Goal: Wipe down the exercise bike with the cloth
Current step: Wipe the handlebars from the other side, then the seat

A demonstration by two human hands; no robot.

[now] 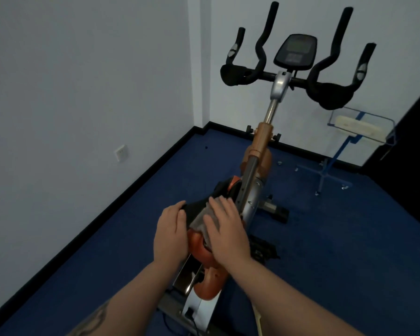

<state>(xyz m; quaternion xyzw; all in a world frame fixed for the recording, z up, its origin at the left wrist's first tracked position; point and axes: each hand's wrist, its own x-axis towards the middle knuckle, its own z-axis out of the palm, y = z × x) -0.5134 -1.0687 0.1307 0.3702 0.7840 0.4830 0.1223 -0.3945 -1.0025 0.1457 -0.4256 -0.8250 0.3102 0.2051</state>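
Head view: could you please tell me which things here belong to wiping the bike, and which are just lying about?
Part of the job:
- bike
- cloth, pressed on the saddle by the right hand
- left hand, holding the saddle's edge

Just lying about:
- blue stand with a clear tray
- wall socket
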